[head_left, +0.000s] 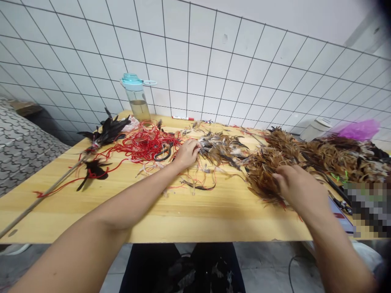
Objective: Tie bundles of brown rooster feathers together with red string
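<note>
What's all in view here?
Wall: one, white tiles, behind
Table: one, pale wood, centre
Patterned cover: one, grey, far left
Bottle: one, clear and blue, table's rear left
Marker: one, red and white, rear edge
Thread: one tangle, red, left
Loop: one, black, beside thread
Stick: one, brownish, left
Black feathers: several, black, stick's end
Loose feathers: many, brownish, centre
Feather bundles: several, brown, right
Container: one, white, right rear
Plastic: one, purple, far right
Screen: one, pale, by right wrist
Left grip: one, bare, at loose feathers
Right grip: one, bare, on feather bundles
Legs: two, dark, below table
</note>
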Action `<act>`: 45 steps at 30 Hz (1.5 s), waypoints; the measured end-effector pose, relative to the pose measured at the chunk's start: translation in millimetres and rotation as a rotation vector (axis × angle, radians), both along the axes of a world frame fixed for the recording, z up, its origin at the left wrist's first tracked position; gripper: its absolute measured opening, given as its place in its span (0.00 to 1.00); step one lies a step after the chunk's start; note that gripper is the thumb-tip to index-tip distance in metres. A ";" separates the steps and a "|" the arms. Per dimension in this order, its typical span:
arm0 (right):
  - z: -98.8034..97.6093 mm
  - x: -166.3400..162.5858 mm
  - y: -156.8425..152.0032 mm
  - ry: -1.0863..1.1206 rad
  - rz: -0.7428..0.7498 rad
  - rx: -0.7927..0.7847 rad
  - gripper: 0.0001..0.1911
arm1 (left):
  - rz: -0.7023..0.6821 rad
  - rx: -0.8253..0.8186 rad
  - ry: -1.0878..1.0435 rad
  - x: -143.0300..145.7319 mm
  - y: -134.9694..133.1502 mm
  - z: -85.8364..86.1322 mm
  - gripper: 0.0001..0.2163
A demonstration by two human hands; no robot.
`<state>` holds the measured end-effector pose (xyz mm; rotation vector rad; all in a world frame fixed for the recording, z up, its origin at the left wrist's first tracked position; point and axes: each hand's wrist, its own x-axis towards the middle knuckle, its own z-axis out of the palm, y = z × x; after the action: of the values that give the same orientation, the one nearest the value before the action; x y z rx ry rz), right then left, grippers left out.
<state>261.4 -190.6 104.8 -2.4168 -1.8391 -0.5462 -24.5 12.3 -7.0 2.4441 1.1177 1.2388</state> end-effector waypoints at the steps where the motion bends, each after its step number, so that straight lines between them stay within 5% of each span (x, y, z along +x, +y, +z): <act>1: -5.5 -12.3 7.3 -0.002 0.032 -0.003 0.13 | -0.002 0.005 0.006 0.3 -0.6 0.4 0.06; 7: -45.0 -49.9 54.3 0.140 0.185 -0.013 0.13 | -0.049 0.057 0.052 1.8 -2.8 -0.5 0.06; 12: -85.1 -58.5 69.4 0.265 0.280 0.147 0.12 | -0.085 0.067 0.087 5.0 -10.4 2.4 0.06; 18: -115.0 -85.6 62.1 0.096 0.675 0.188 0.10 | -0.193 0.110 0.176 19.7 -26.2 16.9 0.07; 25: -124.2 -87.7 68.0 0.097 0.715 0.174 0.06 | -0.344 0.155 0.446 73.5 -25.0 45.8 0.10; 32: -119.5 -82.5 61.9 0.172 0.718 0.196 0.06 | -0.428 0.173 0.668 132.7 -11.7 31.9 0.10; 38: -106.5 -66.8 65.7 0.244 0.623 0.300 0.05 | -0.377 0.199 0.593 112.7 -3.1 39.8 0.08; 45: -101.6 -52.1 79.6 0.438 0.367 0.289 0.19 | -0.253 0.362 0.654 69.2 -15.9 62.8 0.09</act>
<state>209.4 -111.0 3.2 -1.7792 -1.7953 -0.2102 44.8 -3.6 55.8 3.2733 0.6905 0.6106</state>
